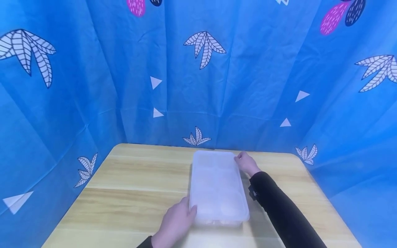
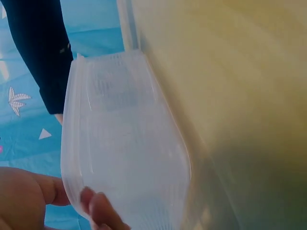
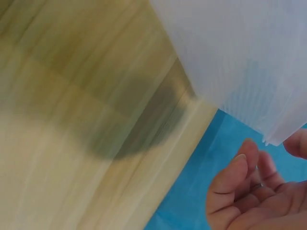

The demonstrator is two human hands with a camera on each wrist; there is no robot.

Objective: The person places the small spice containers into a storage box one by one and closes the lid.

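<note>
A translucent white plastic storage box [image 2: 129, 124] stands on the wooden table, its long side running away from me. Its lid [image 1: 218, 187] covers it, and faint square compartments show through. My left hand [image 1: 178, 220] grips the near left corner, thumb on the lid's edge and fingers against the side wall; the left wrist view shows those fingers [image 2: 103, 211] close up. At the far right corner my right hand [image 1: 246, 163] holds the lid's rim. In the right wrist view its fingers [image 3: 235, 179] are curled below the corner, with the thumb at the lid's edge. The contents are blurred.
The wooden table [image 1: 139, 186] has rounded far corners. A blue curtain [image 1: 130, 69] with leaf and triangle prints hangs behind it and on both sides. My right sleeve [image 1: 282, 210] reaches along the box's right side.
</note>
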